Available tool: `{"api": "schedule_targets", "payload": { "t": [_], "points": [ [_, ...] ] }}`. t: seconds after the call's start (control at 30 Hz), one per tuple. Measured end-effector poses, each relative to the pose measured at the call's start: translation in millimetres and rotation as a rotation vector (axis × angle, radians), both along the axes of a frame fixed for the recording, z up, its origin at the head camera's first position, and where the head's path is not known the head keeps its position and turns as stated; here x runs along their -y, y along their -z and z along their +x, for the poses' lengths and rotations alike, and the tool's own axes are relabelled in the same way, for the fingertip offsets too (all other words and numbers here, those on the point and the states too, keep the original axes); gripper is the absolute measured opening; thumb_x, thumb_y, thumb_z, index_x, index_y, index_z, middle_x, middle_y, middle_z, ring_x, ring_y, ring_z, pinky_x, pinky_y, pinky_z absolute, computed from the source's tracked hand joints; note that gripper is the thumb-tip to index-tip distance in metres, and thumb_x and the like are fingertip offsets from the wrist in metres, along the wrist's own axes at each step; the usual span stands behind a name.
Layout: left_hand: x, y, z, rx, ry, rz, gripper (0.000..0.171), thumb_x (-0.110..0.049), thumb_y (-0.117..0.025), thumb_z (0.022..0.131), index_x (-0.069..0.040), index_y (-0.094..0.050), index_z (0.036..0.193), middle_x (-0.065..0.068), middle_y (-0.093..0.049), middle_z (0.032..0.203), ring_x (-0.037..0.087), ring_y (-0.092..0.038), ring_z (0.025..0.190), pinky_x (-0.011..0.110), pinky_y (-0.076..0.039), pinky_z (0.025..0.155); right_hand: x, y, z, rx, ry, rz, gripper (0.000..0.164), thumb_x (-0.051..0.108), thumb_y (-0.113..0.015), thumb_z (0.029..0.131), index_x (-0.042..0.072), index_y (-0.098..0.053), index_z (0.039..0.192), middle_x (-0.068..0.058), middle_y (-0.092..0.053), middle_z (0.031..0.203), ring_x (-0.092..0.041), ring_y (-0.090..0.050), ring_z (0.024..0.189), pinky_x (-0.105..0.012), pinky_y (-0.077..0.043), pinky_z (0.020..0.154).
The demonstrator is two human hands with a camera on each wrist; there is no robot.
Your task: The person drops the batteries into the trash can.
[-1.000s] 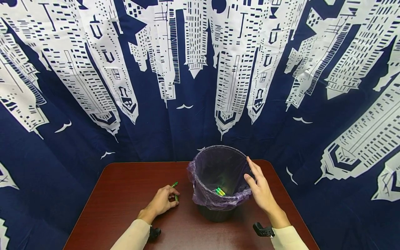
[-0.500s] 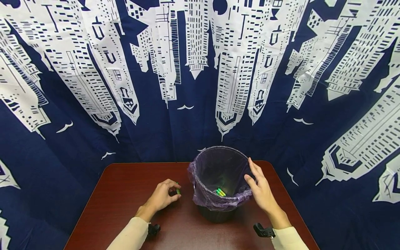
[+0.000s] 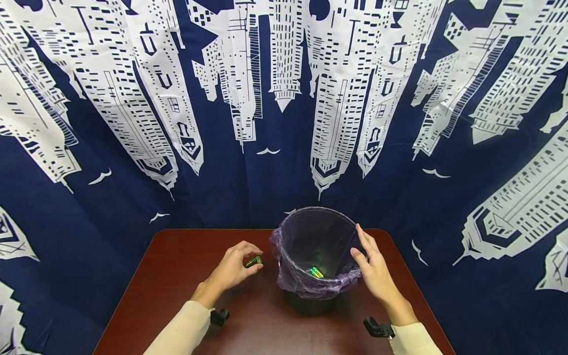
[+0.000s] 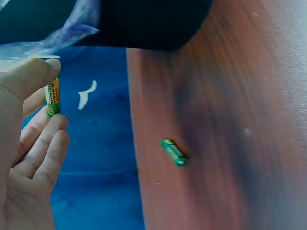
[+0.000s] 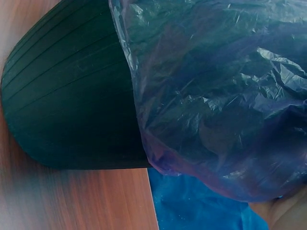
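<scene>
My left hand (image 3: 235,268) pinches a green and gold battery (image 4: 53,98) between thumb and fingertips, left of the bin. In the left wrist view a second battery (image 4: 174,152) lies on the wooden table below that hand. The dark bin (image 3: 306,304) stands upright, lined with a purple plastic bag (image 3: 295,283) folded over its rim. Inside it lie a few bright green batteries (image 3: 316,272). My right hand (image 3: 377,273) rests at the bin's right rim with straight fingers, its thumb overlapping the opening. The bag hides most of this hand in the right wrist view.
The reddish-brown table (image 3: 177,261) has rounded far corners. Right behind it hangs a dark blue cloth (image 3: 222,192) with white city buildings. A black wrist strap (image 3: 377,328) sits on the right wrist, near the bin's base.
My left hand first closes on a battery lying on the table, then moves slightly up and right with it. The right hand stays at the bin's rim. The head view shifts slightly.
</scene>
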State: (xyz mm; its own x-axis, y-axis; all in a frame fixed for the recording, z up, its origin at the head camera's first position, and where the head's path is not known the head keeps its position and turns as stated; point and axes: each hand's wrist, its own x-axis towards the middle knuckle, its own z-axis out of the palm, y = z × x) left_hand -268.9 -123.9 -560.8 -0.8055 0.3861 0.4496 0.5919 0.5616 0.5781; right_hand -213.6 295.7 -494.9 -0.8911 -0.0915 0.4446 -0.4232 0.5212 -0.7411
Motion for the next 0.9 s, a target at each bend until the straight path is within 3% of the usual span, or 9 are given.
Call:
{"api": "schedule_targets", "payload": {
  "t": [0.17, 0.3, 0.7, 0.9],
  "points": [
    [-1.1, -15.1, -1.7, -0.077, 0.018, 0.022, 0.036, -0.009, -0.101, 0.09, -0.008, -0.087, 0.123, 0.008, -0.082, 0.123, 0.027, -0.08, 0.103, 0.044, -0.071, 0.095, -1.8, -0.9, -0.8, 0.01, -0.002, 0.008, 0.07, 0.015, -0.061, 0.117, 0.001, -0.036, 0.181, -0.031, -0.04, 0.182, -0.056, -0.038, 0.169, 0.005, -0.019, 0.116],
    [-0.7, -26.5, -0.7, -0.126, 0.015, 0.034, 0.036, -0.009, -0.101, 0.09, -0.006, -0.086, 0.124, 0.01, -0.082, 0.122, 0.03, -0.081, 0.103, 0.047, -0.072, 0.095, -1.7, -1.9, -0.7, 0.013, -0.006, 0.012, 0.07, 0.015, -0.062, 0.117, 0.001, -0.036, 0.181, -0.031, -0.04, 0.182, -0.056, -0.039, 0.169, 0.005, -0.019, 0.115],
    [-3.5, -75.1, -2.3, -0.186, -0.024, 0.035, 0.038, -0.015, -0.101, 0.092, -0.007, -0.087, 0.127, 0.009, -0.082, 0.127, 0.026, -0.08, 0.106, 0.042, -0.072, 0.097, -1.7, -1.0, -1.5, 0.014, -0.018, 0.005, 0.071, 0.014, -0.062, 0.117, 0.0, -0.036, 0.181, -0.032, -0.039, 0.182, -0.057, -0.037, 0.169, 0.005, -0.019, 0.115],
    [-9.7, -96.8, -4.2, -0.209, -0.005, 0.049, 0.038, -0.015, -0.101, 0.093, -0.007, -0.087, 0.128, 0.009, -0.082, 0.128, 0.028, -0.082, 0.113, 0.044, -0.072, 0.1, -2.0, -0.3, -1.5, 0.006, -0.023, 0.003, 0.07, 0.014, -0.062, 0.117, 0.0, -0.036, 0.181, -0.032, -0.039, 0.181, -0.058, -0.038, 0.169, 0.005, -0.019, 0.116]
  ]
}}
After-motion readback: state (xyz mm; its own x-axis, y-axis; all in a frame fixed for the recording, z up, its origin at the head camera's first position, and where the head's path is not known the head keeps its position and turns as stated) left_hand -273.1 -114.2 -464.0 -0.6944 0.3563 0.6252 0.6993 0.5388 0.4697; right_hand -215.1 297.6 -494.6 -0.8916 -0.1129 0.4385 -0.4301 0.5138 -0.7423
